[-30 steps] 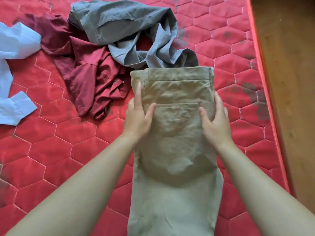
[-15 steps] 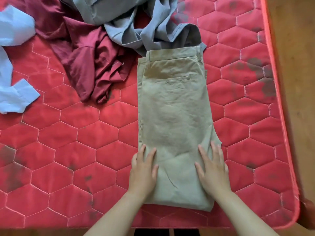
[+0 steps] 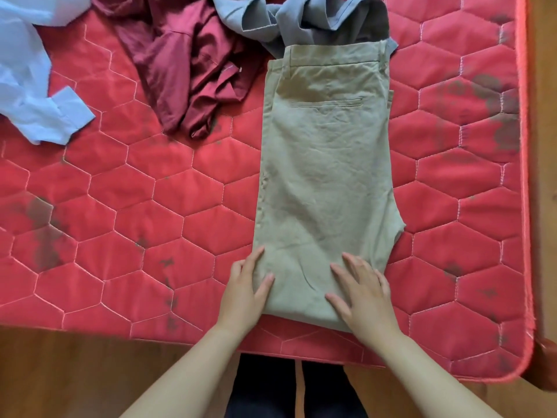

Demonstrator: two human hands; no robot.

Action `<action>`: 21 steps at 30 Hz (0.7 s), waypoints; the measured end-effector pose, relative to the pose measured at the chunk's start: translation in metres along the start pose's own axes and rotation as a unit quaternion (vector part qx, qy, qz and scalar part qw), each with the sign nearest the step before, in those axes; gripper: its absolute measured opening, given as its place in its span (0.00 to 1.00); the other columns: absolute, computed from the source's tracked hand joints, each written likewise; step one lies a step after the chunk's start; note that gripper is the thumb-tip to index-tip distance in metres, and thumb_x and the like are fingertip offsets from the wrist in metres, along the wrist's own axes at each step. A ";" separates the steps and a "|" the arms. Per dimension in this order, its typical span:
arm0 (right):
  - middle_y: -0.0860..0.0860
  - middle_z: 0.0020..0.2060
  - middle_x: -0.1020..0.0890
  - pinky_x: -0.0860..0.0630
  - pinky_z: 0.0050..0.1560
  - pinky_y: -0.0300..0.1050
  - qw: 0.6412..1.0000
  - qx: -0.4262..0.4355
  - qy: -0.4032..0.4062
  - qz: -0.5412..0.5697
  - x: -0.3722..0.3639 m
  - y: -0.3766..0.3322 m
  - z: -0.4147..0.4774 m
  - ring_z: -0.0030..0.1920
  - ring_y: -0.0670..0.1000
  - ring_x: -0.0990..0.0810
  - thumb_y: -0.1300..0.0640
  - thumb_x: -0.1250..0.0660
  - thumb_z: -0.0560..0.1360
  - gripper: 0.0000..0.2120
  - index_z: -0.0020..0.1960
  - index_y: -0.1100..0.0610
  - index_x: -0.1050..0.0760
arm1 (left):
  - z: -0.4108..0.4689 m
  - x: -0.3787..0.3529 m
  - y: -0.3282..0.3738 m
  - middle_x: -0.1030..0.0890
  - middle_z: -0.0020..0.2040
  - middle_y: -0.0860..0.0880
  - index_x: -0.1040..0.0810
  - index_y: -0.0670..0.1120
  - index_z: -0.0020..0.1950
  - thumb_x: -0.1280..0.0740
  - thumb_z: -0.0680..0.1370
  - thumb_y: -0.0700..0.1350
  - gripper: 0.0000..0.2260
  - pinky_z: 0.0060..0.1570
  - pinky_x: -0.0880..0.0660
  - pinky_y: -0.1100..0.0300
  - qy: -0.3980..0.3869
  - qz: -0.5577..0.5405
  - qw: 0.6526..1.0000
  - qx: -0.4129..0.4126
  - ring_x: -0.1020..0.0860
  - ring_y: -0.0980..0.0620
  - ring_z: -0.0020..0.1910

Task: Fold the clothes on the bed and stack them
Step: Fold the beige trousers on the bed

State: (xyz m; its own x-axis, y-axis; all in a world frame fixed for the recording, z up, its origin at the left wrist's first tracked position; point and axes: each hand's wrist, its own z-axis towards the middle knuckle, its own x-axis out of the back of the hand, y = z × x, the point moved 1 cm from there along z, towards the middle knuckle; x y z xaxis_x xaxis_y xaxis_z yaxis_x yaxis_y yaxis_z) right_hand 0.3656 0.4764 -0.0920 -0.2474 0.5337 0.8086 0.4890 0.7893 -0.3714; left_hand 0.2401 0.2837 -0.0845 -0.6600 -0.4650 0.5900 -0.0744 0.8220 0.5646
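Khaki trousers (image 3: 325, 164) lie folded lengthwise on the red quilted mattress (image 3: 150, 212), waistband at the far end, back pocket up. My left hand (image 3: 247, 289) rests flat on their near left edge, fingers spread. My right hand (image 3: 364, 292) lies flat on the near right part of the cloth. Neither hand grips the fabric. A grey garment (image 3: 304, 19) is crumpled just beyond the waistband. A maroon garment (image 3: 187, 64) is heaped to the left of the trousers. A light blue shirt (image 3: 33, 86) lies at the far left.
The mattress's near edge (image 3: 180, 339) runs just below my hands, with wooden floor (image 3: 75, 375) beyond it. Its right edge (image 3: 526, 176) borders more wooden floor. My dark trouser legs (image 3: 265, 387) show below the mattress edge.
My hands slid from the pocket area down the trousers to their near end. The view pulled back, so the mattress's near edge and the floor now show.
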 end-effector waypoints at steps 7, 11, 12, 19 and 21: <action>0.52 0.61 0.24 0.39 0.63 0.63 0.997 0.021 0.068 -0.006 0.007 -0.005 -0.014 0.64 0.58 0.28 0.48 0.29 0.70 0.16 0.57 0.49 0.23 | -0.011 -0.010 0.002 0.26 0.55 0.49 0.44 0.64 0.70 0.43 0.79 0.55 0.21 0.48 0.32 0.58 0.007 0.017 1.000 0.006 0.26 0.52 0.52; 0.50 0.59 0.24 0.36 0.64 0.58 0.992 0.057 0.068 0.086 0.012 -0.012 -0.036 0.61 0.53 0.26 0.47 0.36 0.73 0.17 0.59 0.52 0.23 | -0.018 0.002 0.026 0.28 0.59 0.57 0.34 0.58 0.66 0.39 0.79 0.48 0.16 0.55 0.36 0.66 0.010 -0.081 0.996 -0.033 0.30 0.59 0.58; 0.49 0.60 0.25 0.36 0.65 0.56 0.991 0.058 0.062 0.101 0.015 -0.013 -0.041 0.62 0.52 0.27 0.46 0.36 0.73 0.19 0.61 0.52 0.25 | -0.021 0.006 0.035 0.27 0.59 0.58 0.31 0.56 0.64 0.39 0.79 0.46 0.14 0.56 0.37 0.69 0.026 -0.104 0.993 -0.047 0.30 0.60 0.60; 0.48 0.64 0.28 0.38 0.65 0.56 0.993 0.030 0.092 0.068 0.065 -0.019 -0.060 0.64 0.50 0.30 0.45 0.23 0.61 0.40 0.69 0.52 0.34 | -0.020 0.046 0.124 0.23 0.46 0.59 0.23 0.50 0.50 0.40 0.79 0.39 0.08 0.42 0.35 0.78 0.103 -0.230 0.967 -0.039 0.27 0.68 0.45; 0.49 0.59 0.25 0.33 0.60 0.56 0.989 0.024 0.132 0.064 0.085 -0.017 -0.058 0.60 0.53 0.25 0.55 0.21 0.59 0.40 0.68 0.53 0.33 | -0.014 0.059 0.148 0.23 0.41 0.56 0.23 0.48 0.49 0.40 0.79 0.39 0.08 0.37 0.34 0.76 0.115 -0.255 0.960 -0.030 0.27 0.65 0.39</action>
State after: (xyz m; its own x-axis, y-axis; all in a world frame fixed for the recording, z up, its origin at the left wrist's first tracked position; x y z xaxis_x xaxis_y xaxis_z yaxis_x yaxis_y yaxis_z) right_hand 0.3846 0.4913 0.0095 0.0437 0.5376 0.8421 0.4604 0.7372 -0.4945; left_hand 0.2004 0.3736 0.0415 -0.3657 -0.8680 0.3360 -0.2955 0.4506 0.8424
